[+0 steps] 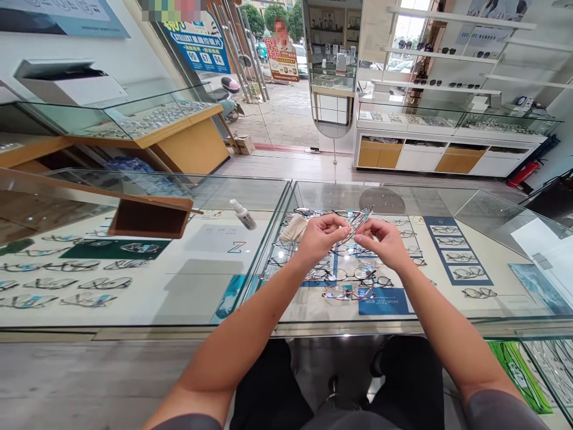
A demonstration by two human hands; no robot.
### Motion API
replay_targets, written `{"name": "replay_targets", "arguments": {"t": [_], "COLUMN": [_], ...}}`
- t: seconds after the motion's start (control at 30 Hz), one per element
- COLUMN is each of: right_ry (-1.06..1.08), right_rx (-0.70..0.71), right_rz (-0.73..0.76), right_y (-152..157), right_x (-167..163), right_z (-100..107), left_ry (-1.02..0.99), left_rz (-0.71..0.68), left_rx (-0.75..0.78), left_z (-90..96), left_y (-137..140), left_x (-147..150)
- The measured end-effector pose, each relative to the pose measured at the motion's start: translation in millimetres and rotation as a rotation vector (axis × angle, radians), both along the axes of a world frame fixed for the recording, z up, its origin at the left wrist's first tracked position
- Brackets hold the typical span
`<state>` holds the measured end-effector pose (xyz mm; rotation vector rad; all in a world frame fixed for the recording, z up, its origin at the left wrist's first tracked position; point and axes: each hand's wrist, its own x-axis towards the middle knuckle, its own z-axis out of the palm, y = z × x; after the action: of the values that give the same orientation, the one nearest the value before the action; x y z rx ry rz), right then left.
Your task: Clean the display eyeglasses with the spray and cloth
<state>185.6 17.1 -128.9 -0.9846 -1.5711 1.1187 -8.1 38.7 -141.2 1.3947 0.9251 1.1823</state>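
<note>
Between my two hands, over the glass counter, is a thin-framed pair of eyeglasses (363, 218), held up at a tilt. My left hand (323, 236) pinches it from the left with thumb and fingertips. From the other side, the closed fingers of my right hand (382, 237) grip it too. Just left of my left hand lies a folded beige cloth (294, 229). Below my hands several more glasses show, among them a reddish-brown pair (348, 292); whether some rest on top of the glass or all beneath it is hard to tell.
A white spray bottle (243, 215) stands on the left counter, right of a brown framed mirror or tray (151, 218). Rows of glasses (74, 283) lie inside the glass case (188, 325). An oval mirror (333, 113) stands beyond the counter, and a fire extinguisher (524, 173) is at far right.
</note>
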Motion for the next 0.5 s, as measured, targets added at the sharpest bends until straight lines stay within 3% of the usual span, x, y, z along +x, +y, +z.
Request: {"name": "replay_targets", "arguments": {"t": [0.5], "right_ry": [0.008], "right_rx": [0.047], "right_rz": [-0.033], "right_y": [3.4], "right_x": [3.3], "right_z": [-0.7], "left_ry": [0.079], "left_rz": [-0.13], "left_rx": [0.064], "left_z": [0.8], "left_y": [-1.5], "left_x": [0.0]}}
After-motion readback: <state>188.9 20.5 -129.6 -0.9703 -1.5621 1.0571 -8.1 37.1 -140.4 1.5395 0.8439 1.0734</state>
